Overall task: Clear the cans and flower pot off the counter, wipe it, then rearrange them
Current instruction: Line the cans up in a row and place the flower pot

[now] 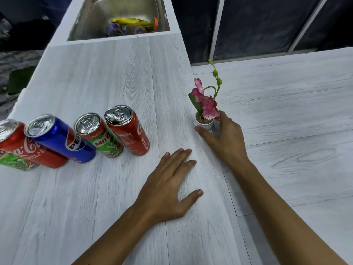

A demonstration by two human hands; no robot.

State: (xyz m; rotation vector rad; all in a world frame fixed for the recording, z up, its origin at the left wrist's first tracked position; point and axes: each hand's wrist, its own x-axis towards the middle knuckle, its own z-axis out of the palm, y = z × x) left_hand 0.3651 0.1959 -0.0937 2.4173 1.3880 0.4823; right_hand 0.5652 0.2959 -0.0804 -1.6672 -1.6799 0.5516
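A pale wood-grain tabletop point(114, 83) fills the view. Nearest, the left hand point(172, 184) lies flat on it, fingers straight and slightly spread, holding nothing. Beyond it, the right hand point(225, 138) curls round the small white flower pot point(204, 123), thumb at its near side; the pot stands upright on the tabletop. Off to the left, five cans point(99, 134) stand close together. Farthest back, a steel sink point(95, 14) holds blurred colourful items point(131, 22).

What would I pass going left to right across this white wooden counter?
red Coca-Cola can at the edge → blue Pepsi can → green Milo can → second red cola can → left hand flat on the counter → small white flower pot with pink blooms, gripped by the right hand. A green can at far left overlaps the first; skipped.
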